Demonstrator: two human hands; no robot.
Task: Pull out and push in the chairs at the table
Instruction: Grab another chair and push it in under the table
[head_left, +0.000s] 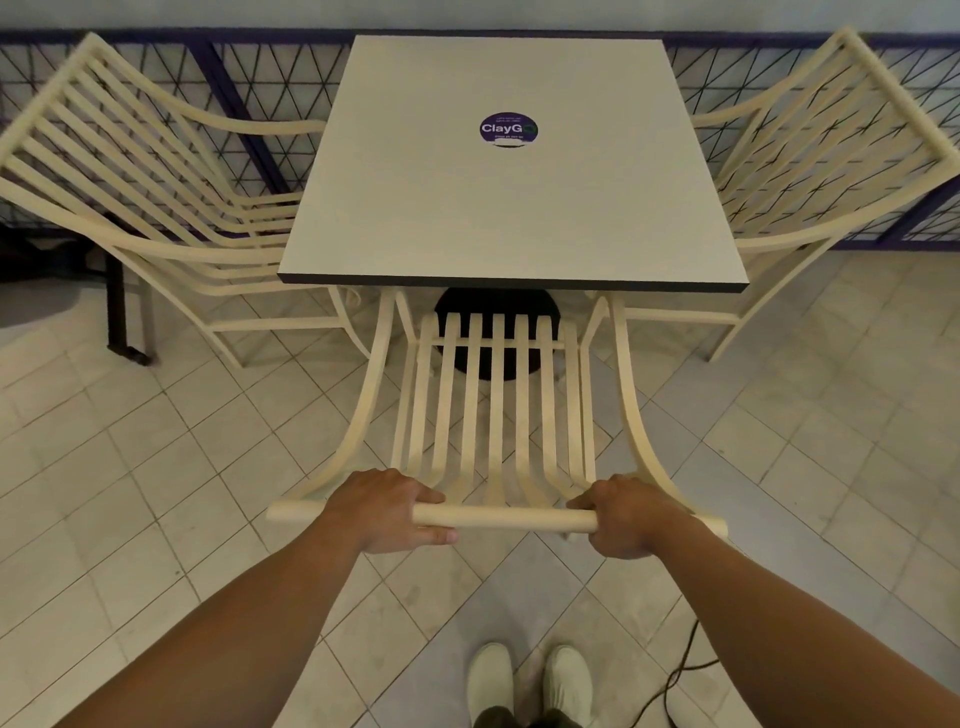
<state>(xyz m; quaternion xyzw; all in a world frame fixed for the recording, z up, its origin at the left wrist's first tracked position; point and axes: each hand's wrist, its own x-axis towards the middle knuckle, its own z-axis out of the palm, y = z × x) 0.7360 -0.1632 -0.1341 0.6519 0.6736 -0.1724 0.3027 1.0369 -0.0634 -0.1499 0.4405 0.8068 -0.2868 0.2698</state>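
— Which step was in hand when you looked?

— The near chair. The person stood behind the cream slatted wooden chair (496, 405) with both hands on its round top rail (504, 517). The left hand (384, 512) gripped the rail, fingers curled over the top and thumb beneath. The right hand (623, 519) was wrapped round it likewise, fingers clamped on the rail. From one glance I could not tell pull from push.

— Where was the chair?

— On the near side of the square grey laminate table (509, 208). The front of the seat sat just under the table's edge and the backrest leaned toward the person.

— What did the next move call for?

— In my judgement, a straight, even draw or push through both hands, keeping the curved side arms (371, 395) clear of the table.

— Its condition?

— Slats evenly spaced, cream finish, no damage visible. A matching left-side chair (130, 171) and right-side chair (810, 171) stood tucked at the table's flanks.
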